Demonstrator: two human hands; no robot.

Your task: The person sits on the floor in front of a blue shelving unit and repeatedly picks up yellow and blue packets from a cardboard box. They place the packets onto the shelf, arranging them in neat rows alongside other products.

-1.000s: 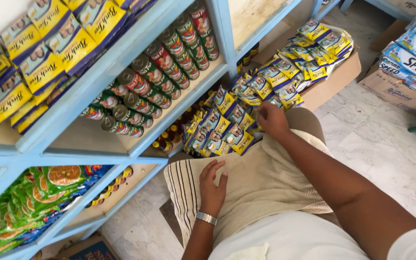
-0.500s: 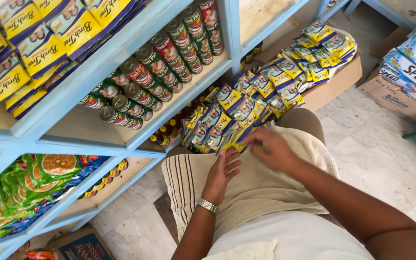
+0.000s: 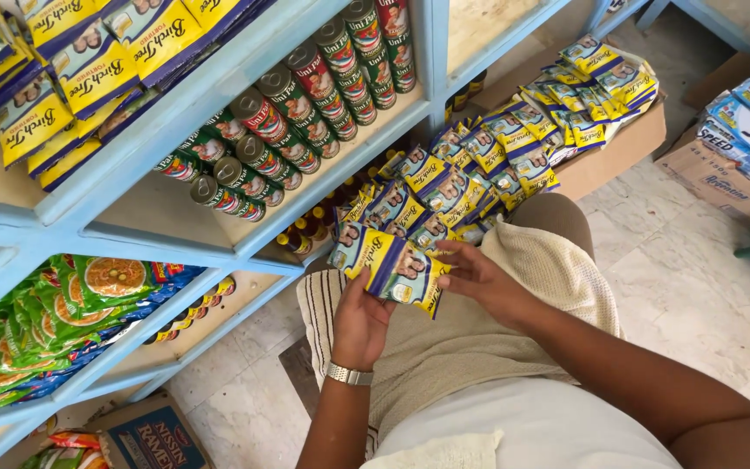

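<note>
A long joined strip of small yellow-and-blue sachets (image 3: 470,165) trails from a cardboard box (image 3: 618,148) down to my lap. My left hand (image 3: 359,317), with a metal watch on the wrist, grips the strip's near end (image 3: 388,265) from below. My right hand (image 3: 477,280) pinches the same sachets at their right edge. Both hands hover over a beige cloth (image 3: 470,347) spread on my lap.
A light-blue shelf unit (image 3: 175,130) stands at left with yellow packets (image 3: 62,78), rows of cans (image 3: 305,95), small bottles (image 3: 301,234) and green noodle packs (image 3: 54,321). A box of blue packs (image 3: 740,122) sits at right on the tiled floor (image 3: 696,287). A noodle carton (image 3: 154,439) lies below.
My left hand rose off the cloth and took hold of the strip's end. My right hand pulled the sachets toward my lap and now holds them together with the left.
</note>
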